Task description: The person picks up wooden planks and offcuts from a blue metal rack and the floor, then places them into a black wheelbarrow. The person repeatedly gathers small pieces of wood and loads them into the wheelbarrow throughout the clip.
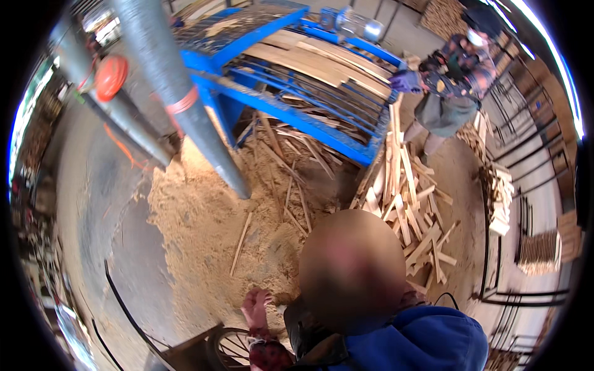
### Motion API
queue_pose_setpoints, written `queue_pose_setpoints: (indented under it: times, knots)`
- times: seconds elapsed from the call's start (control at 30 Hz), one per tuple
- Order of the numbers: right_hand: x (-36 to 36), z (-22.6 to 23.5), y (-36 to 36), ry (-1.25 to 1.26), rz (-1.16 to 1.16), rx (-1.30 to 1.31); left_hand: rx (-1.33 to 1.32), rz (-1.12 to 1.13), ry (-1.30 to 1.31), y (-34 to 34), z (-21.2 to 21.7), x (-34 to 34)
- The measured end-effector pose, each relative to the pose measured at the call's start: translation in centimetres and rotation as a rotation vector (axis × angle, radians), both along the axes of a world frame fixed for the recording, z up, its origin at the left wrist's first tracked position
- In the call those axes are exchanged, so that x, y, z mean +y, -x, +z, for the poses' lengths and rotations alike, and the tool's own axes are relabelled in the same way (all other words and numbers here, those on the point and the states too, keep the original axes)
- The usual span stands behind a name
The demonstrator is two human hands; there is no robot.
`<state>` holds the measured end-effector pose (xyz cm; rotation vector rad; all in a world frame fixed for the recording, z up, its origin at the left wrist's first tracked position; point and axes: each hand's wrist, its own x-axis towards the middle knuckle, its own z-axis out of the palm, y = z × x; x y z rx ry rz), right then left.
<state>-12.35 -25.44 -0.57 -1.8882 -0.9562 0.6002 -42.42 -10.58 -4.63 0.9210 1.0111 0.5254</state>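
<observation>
At the lower edge of the head view, beside a dark spoked wheel (232, 349):

- Left hand (257, 303): red-patterned sleeve, raised over the floor, fingers loosely curled and half open. Nothing shows in its grasp.
- Right hand: out of view; its state cannot be told.
- Pale tan heap of loose sawdust (204, 229): just beyond the left hand, spreading up to the foot of a slanting grey metal pipe (179, 105).
- Thin pale wooden strip (240, 244): lying apart on the sawdust, near the hand but not touching it. More slivers lie scattered under the blue steel-framed machine (278, 105).
- Heap of short pale wood offcuts (408, 204): to the right, well apart from the hand.
- Person in a blue hooded top (427, 340): close by on the right.
- Co-worker in a plaid shirt (455, 74): at the machine's far end.

Handling note, as a judgement: the strip looks light and splintery, so a pinch near its middle with the fingers opened wider would suit. The sawdust underfoot looks loose, and the neighbour stands close, so movements should be kept small.
</observation>
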Motion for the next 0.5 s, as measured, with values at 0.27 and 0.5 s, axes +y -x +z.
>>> queue_pose_setpoints:
  times: [0.27, 0.5]
  knots:
    - [-11.1, -8.6, -19.6, 0.291, -0.609, -0.079, 0.018, -0.345, 0.147, -12.0, -1.4, 0.0]
    - [-11.5, -14.5, -35.3, 0.396, -0.883, -0.271, 0.308, -0.420, 0.163, -16.1, -1.1, -0.3]
